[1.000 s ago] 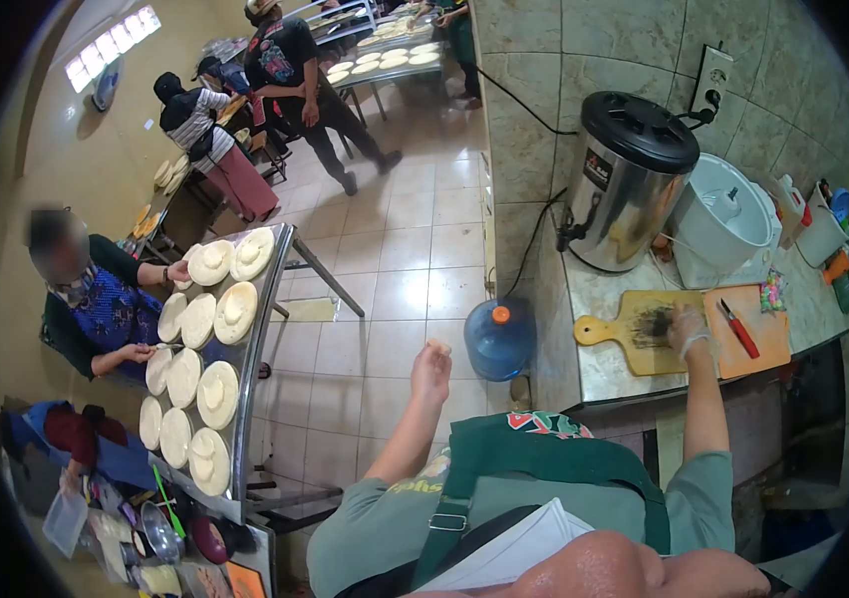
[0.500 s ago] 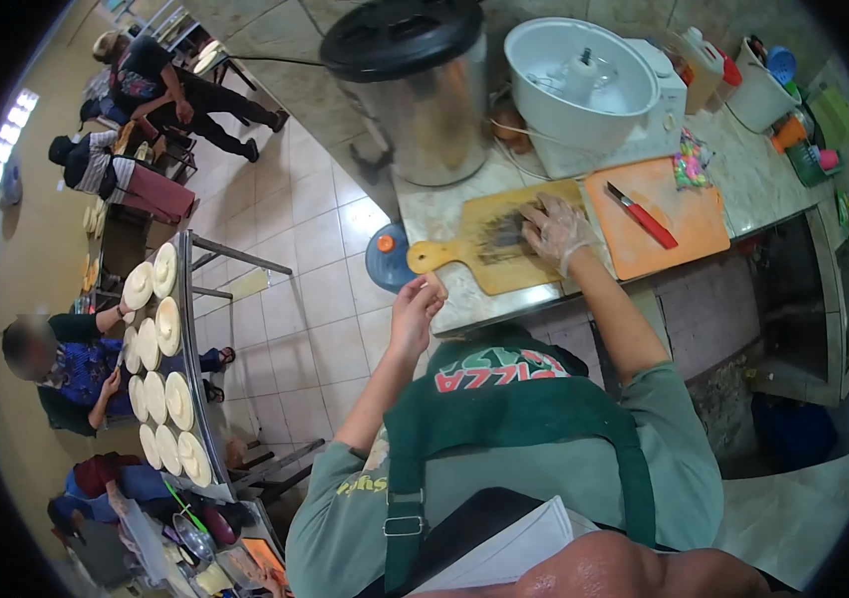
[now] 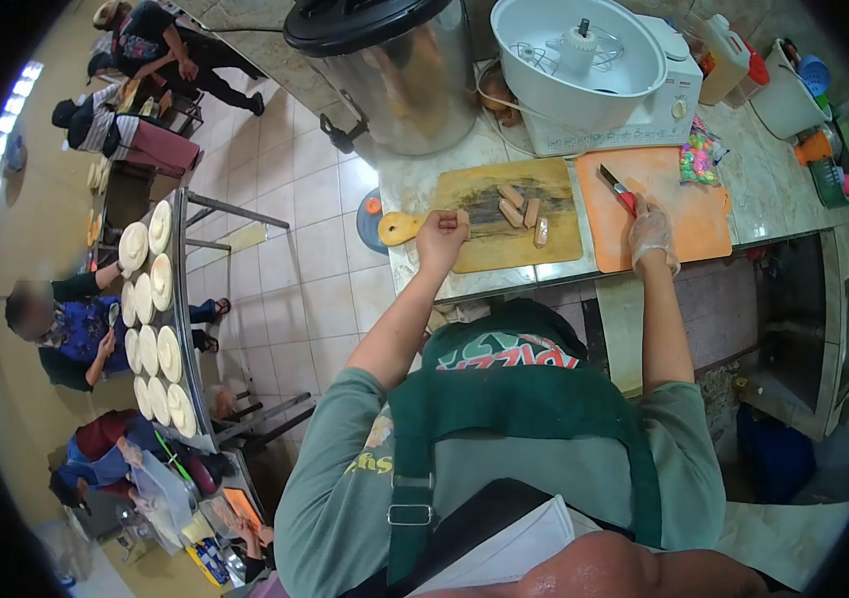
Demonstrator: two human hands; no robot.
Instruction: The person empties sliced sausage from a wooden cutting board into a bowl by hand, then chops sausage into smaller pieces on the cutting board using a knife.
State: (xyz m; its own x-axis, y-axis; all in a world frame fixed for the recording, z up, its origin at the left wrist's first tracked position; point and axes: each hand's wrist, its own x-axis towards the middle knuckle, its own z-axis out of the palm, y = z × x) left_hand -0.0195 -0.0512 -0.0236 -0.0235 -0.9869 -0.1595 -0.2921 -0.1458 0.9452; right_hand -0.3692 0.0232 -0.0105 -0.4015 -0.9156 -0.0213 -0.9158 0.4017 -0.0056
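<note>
My left hand (image 3: 442, 243), bare, is closed at the handle end of the wooden cutting board (image 3: 556, 175), with a short piece of sausage (image 3: 462, 221) held at its fingertips. Several sausage pieces (image 3: 511, 212) lie loose on the board's dark, scored middle. My right hand (image 3: 652, 237), in a clear plastic glove, reaches over the orange cutting board (image 3: 609, 239). Its fingers are closed around the red handle of a knife (image 3: 622, 193), whose blade points away to the upper left. My fingers hide part of the handle.
A big black-lidded container (image 3: 400, 90) and a white stand mixer (image 3: 584, 60) stand behind the boards. A colourful bag (image 3: 701, 154) lies beside the orange board. Left, a person (image 3: 76, 329) works at a table with several round dough pieces (image 3: 167, 354).
My right hand has gone from the wooden board to the knife on the orange board, leaving several sausage pieces in view. My left hand has moved forward onto the wooden board with its piece.
</note>
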